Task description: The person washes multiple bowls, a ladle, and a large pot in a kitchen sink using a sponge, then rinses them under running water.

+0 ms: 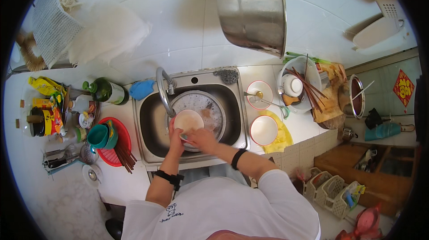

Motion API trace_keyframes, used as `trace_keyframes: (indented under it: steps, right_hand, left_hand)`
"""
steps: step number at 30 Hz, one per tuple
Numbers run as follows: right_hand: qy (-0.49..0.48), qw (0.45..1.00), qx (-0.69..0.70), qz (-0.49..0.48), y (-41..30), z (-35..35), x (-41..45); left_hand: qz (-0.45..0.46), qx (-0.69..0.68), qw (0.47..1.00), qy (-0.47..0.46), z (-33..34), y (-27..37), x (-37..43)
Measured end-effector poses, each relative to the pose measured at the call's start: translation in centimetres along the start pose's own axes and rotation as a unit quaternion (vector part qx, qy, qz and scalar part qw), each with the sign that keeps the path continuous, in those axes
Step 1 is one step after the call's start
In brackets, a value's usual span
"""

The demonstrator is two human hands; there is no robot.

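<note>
A white bowl with a red rim (188,120) is tilted over the sink, just below the end of the faucet (164,89). My left hand (176,138) grips it by its left and near side. At the bowl's near edge is my right hand (202,142), its fingers curled; a small pale greenish patch shows by the fingertips, too small to name. Under both hands a round metal basin (214,106) with cloudy, foamy water stands in the steel sink (155,94). The near part of the basin is hidden by my hands.
Right of the sink stand two red-rimmed bowls (264,130), a yellow cloth (284,139) and a plastic tub (313,69) with chopsticks. To the left are a red basket (125,133), a green pump bottle (109,91) and a blue cloth (141,89). A large metal pot (253,12) is beyond.
</note>
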State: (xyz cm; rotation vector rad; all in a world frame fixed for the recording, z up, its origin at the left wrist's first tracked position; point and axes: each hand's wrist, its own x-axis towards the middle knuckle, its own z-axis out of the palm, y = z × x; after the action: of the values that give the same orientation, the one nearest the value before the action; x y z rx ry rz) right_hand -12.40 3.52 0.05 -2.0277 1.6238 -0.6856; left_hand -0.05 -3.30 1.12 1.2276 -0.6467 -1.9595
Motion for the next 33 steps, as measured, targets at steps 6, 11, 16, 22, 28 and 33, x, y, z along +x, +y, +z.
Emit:
trace_keyframes:
  steps: [6, 11, 16, 22, 28, 33]
  right_hand:
    - [0.123, 0.967, -0.033, -0.223, 2.6, -1.9, 0.8]
    - [-0.128, 0.975, 0.024, 0.181, -3.3, -0.9, 1.3]
    - [0.043, 0.999, 0.009, -0.024, -1.6, 0.9, 2.0]
    - [-0.03, 0.992, -0.071, -0.099, 2.7, 0.1, 1.2]
    - [0.051, 0.962, -0.21, 0.167, 9.2, 2.5, 0.5]
    - [0.017, 0.919, -0.3, 0.255, 10.5, 4.6, 2.7]
  left_hand:
    - [0.004, 0.01, 1.0, -0.017, -3.7, -0.9, 1.5]
    - [0.013, -0.018, 1.0, 0.012, -1.9, -0.4, 0.8]
    - [0.035, 0.005, 0.999, -0.029, -4.1, -1.3, 2.6]
    - [0.113, 0.054, 0.991, 0.046, -4.5, -1.0, 2.7]
    - [0.291, 0.571, 0.767, 0.036, -3.0, 3.4, 0.1]
    - [0.334, 0.559, 0.757, 0.053, -4.0, 3.1, 0.1]
